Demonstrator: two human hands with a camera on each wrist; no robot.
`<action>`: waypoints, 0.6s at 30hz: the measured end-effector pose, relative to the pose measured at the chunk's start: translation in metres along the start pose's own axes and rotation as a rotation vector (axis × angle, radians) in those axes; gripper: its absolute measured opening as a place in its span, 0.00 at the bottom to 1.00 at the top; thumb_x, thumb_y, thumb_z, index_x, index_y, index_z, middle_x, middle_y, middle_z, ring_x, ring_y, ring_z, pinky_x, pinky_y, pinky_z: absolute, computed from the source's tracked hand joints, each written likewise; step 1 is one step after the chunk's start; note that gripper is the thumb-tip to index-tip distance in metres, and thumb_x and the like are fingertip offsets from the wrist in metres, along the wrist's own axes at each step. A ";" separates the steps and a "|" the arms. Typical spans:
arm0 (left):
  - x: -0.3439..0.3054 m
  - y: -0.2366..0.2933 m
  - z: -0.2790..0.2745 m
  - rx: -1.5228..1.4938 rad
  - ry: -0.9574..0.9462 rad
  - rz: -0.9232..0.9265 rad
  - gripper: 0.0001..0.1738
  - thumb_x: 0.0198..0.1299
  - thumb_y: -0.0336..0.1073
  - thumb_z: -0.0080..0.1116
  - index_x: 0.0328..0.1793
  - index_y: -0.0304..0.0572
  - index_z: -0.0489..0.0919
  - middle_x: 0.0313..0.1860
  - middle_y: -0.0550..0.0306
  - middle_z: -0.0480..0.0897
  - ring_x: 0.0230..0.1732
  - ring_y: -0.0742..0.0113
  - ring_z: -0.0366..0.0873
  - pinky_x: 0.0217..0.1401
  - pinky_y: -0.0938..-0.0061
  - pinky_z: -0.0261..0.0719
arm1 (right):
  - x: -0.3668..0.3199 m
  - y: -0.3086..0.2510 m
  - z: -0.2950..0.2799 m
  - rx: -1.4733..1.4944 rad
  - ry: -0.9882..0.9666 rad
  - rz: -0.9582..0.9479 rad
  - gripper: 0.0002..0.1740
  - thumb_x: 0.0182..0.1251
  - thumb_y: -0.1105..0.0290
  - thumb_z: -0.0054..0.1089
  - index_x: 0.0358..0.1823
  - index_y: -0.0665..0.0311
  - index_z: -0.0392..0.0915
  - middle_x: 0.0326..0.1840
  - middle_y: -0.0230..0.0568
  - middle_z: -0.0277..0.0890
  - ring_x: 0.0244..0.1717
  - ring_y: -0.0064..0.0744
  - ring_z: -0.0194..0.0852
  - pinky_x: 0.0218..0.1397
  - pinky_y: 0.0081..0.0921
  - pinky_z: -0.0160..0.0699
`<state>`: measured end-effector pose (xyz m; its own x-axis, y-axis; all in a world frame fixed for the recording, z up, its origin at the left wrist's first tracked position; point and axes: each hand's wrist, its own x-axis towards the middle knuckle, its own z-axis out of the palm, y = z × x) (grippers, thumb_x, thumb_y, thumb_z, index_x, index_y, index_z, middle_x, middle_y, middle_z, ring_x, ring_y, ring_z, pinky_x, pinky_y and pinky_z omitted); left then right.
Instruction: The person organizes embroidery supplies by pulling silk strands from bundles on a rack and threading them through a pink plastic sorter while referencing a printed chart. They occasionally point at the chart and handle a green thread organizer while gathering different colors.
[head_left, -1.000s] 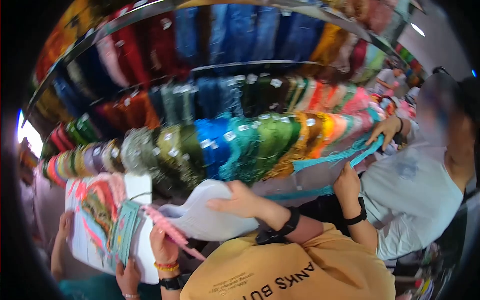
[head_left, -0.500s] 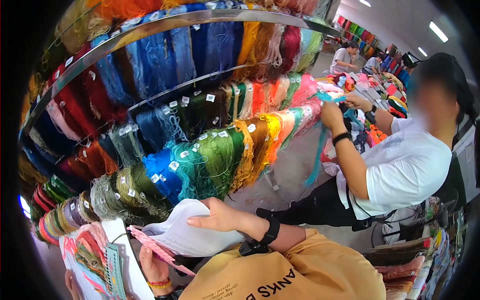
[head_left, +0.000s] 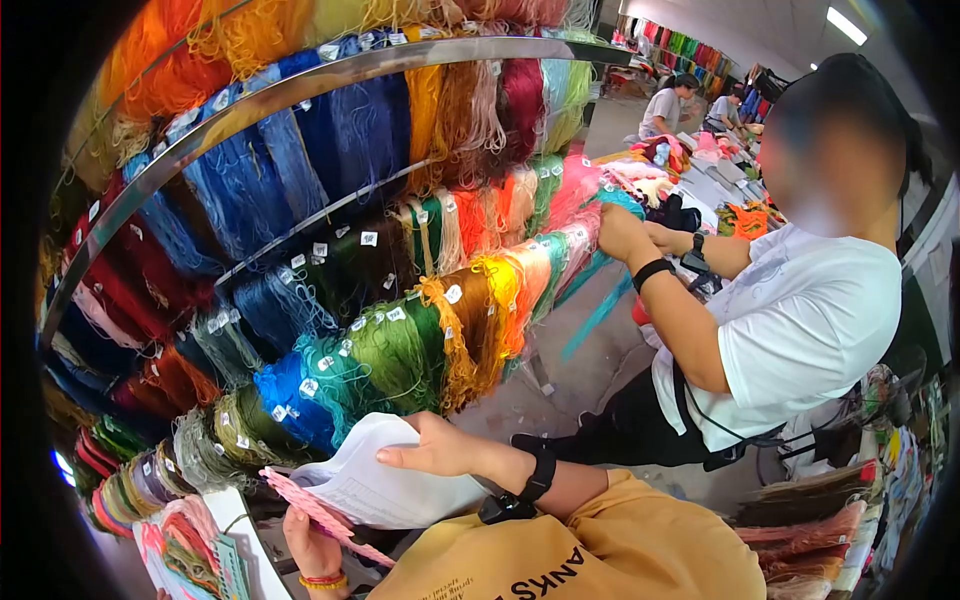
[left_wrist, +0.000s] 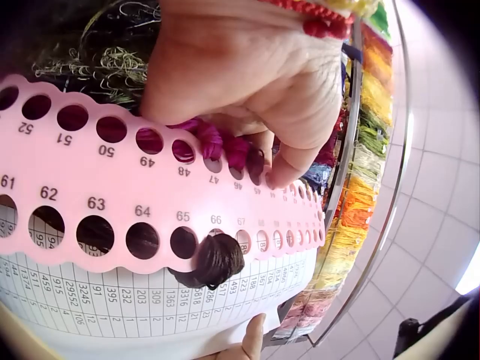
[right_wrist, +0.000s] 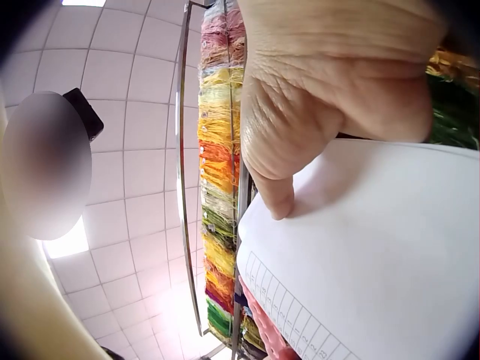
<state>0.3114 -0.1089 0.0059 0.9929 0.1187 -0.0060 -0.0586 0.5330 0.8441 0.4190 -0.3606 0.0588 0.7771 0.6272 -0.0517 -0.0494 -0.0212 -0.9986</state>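
My left hand (head_left: 312, 545) grips a pink numbered thread card (left_wrist: 135, 172) with round holes along both edges. Magenta thread (left_wrist: 210, 142) is looped through holes near its upper edge, and a dark brown thread bundle (left_wrist: 219, 261) hangs at hole 66. Printed paper sheets (head_left: 370, 475) with a table of numbers lie against the card. My right hand (head_left: 435, 445) holds these sheets by their upper edge, its thumb on the white face; the fingers behind are hidden. In the right wrist view, the paper (right_wrist: 390, 232) bends below the right hand (right_wrist: 337, 82).
Racks of coloured thread skeins (head_left: 400, 345) with white tags curve along the left and front, under a metal rail (head_left: 330, 90). A person in white (head_left: 810, 300) stands at right, handling teal thread (head_left: 595, 320). A white board (head_left: 250, 550) with a green card and coloured threads is at lower left.
The head view has turned right, bringing more of the person in white into sight. That person's teal thread is now beside the rack. Both my hands keep their hold on card and paper.
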 end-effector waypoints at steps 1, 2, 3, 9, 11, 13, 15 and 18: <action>0.002 -0.003 0.003 0.000 0.001 0.005 0.22 0.61 0.42 0.50 0.57 0.34 0.69 0.52 0.54 0.75 0.54 0.62 0.72 0.60 0.66 0.67 | 0.000 0.002 -0.003 -0.003 0.014 -0.029 0.23 0.59 0.57 0.60 0.48 0.69 0.75 0.41 0.41 0.78 0.42 0.27 0.73 0.49 0.27 0.71; 0.004 -0.006 0.006 0.000 0.003 0.008 0.22 0.61 0.42 0.50 0.57 0.35 0.69 0.52 0.54 0.75 0.55 0.61 0.72 0.60 0.66 0.67 | -0.001 0.005 -0.006 -0.005 0.028 -0.058 0.22 0.60 0.58 0.59 0.48 0.69 0.75 0.41 0.42 0.79 0.42 0.27 0.74 0.48 0.27 0.72; 0.006 -0.009 0.009 0.001 0.005 0.011 0.22 0.61 0.42 0.50 0.56 0.35 0.69 0.52 0.53 0.75 0.55 0.61 0.72 0.60 0.66 0.67 | -0.002 0.007 -0.009 -0.006 0.042 -0.086 0.21 0.60 0.59 0.58 0.47 0.70 0.75 0.40 0.43 0.79 0.41 0.26 0.74 0.47 0.27 0.72; 0.016 -0.019 0.030 -0.049 0.081 0.008 0.19 0.59 0.37 0.55 0.52 0.33 0.72 0.47 0.55 0.77 0.50 0.64 0.74 0.56 0.68 0.70 | -0.009 0.006 -0.030 -0.011 0.044 -0.073 0.21 0.60 0.60 0.58 0.48 0.70 0.75 0.41 0.42 0.79 0.42 0.26 0.74 0.48 0.27 0.72; 0.019 -0.021 0.033 -0.062 0.066 0.012 0.18 0.59 0.37 0.55 0.52 0.33 0.72 0.47 0.55 0.77 0.50 0.64 0.74 0.56 0.69 0.70 | -0.008 0.012 -0.035 0.012 0.051 -0.094 0.21 0.60 0.60 0.59 0.48 0.70 0.75 0.41 0.42 0.79 0.42 0.25 0.73 0.48 0.27 0.72; 0.021 -0.020 0.040 -0.065 0.099 0.024 0.18 0.59 0.38 0.54 0.51 0.33 0.72 0.46 0.55 0.77 0.48 0.64 0.75 0.53 0.69 0.71 | -0.006 0.014 -0.041 0.029 0.048 -0.100 0.21 0.59 0.61 0.59 0.49 0.69 0.74 0.41 0.41 0.78 0.42 0.25 0.73 0.49 0.27 0.72; 0.023 -0.023 0.044 -0.047 0.158 0.060 0.18 0.59 0.39 0.53 0.50 0.34 0.72 0.43 0.55 0.78 0.43 0.64 0.76 0.48 0.69 0.74 | -0.004 0.019 -0.044 0.036 0.043 -0.119 0.22 0.59 0.61 0.60 0.49 0.69 0.74 0.41 0.41 0.78 0.42 0.25 0.73 0.49 0.27 0.72; 0.024 -0.017 0.036 0.020 -0.013 0.021 0.18 0.60 0.42 0.51 0.48 0.34 0.71 0.36 0.54 0.77 0.35 0.63 0.76 0.38 0.69 0.76 | -0.004 0.015 -0.047 -0.017 0.011 -0.062 0.22 0.59 0.61 0.60 0.50 0.68 0.74 0.41 0.40 0.78 0.43 0.25 0.72 0.49 0.26 0.71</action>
<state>0.3401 -0.1450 0.0107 0.9928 0.1184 0.0186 -0.0773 0.5137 0.8545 0.4446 -0.3999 0.0432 0.7850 0.6194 0.0101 0.0096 0.0042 -0.9999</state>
